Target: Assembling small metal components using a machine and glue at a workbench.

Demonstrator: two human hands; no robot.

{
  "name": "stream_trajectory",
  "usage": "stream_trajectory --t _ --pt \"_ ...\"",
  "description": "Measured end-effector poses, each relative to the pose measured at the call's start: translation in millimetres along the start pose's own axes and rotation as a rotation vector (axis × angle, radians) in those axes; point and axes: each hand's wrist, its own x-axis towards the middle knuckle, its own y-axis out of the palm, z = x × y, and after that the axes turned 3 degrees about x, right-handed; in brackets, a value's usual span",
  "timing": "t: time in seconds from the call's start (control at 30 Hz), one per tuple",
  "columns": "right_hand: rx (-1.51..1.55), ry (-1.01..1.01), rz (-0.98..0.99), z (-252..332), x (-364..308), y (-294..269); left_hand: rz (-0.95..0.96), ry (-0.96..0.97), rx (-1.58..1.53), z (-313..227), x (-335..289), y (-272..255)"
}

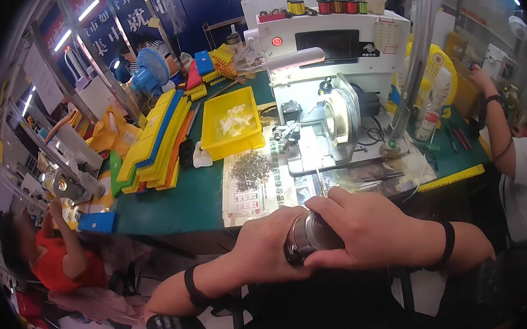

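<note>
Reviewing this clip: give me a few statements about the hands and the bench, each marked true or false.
1. Both hands grip one metal cylinder. True.
2. The left hand rests flat on the green bench. False: it holds the cylinder, below the bench edge.
3. The yellow tray holds white pieces. True.
4. The yellow tray sits right of the white machine. False: it sits left of it.
5. The right hand wraps the cylinder from above. True.

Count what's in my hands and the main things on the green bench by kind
Round silver metal container, held in both hands (left, right): 1
Yellow plastic bin: 1
White winding machine: 1
Blue desk fan: 1
Newspaper sheet: 1
Total: 5
</note>
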Motion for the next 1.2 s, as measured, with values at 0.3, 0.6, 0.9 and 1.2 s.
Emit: stream_trajectory --t 0.3,0.6,0.9,1.2 --pt "0.059 -0.524 -0.057 -2.1 -11.0 -11.5 0.039 0.018 -0.054 4.5 -5.7 10.2" --pt "0.042 -0.088 0.137 -5.6 -8.8 -4.5 0.14 -0.044 -0.056 -1.9 3.5 6.0" --pt "0.157 -0.479 -0.309 -47.3 -40.8 -22.9 -0.04 0.105 -0.07 -2.9 -5.1 -27.4" --pt "0.459 -0.077 -0.564 -70.9 -100.7 14.8 -0.436 0.65 0.116 -38.0 -3.8 -75.2"
